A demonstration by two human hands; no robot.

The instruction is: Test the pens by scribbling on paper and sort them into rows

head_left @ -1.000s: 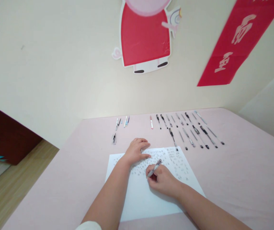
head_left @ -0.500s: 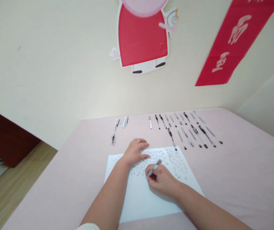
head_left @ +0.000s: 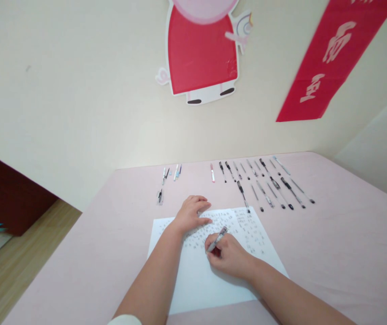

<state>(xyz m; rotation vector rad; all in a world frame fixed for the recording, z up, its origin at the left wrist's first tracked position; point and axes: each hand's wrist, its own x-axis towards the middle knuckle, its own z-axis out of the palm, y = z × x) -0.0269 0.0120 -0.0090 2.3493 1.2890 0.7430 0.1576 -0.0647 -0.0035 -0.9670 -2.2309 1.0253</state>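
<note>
A white sheet of paper (head_left: 207,289) lies on the pink tabletop, with rows of small dark handwriting over its upper part. My left hand (head_left: 192,214) rests flat across the sheet's top edge, its fingers spread and holding nothing. Lower and to the right, my right hand (head_left: 225,253) is closed round a pen (head_left: 219,237) with a clear barrel. The pen slants, its upper end pointing up and right; its tip is at the paper just below the written lines, partly hidden by my fingers.
Several black and clear pens (head_left: 242,196) and refills lie in two rows beyond the paper on the right. A pink-and-white pen (head_left: 213,173) lies left of them. Small pen parts (head_left: 160,197) sit farther left. A pale wall (head_left: 112,113) bounds the table's far edge.
My right hand and the pen have shifted very slightly left and down on the paper. My left hand stays where it was.
</note>
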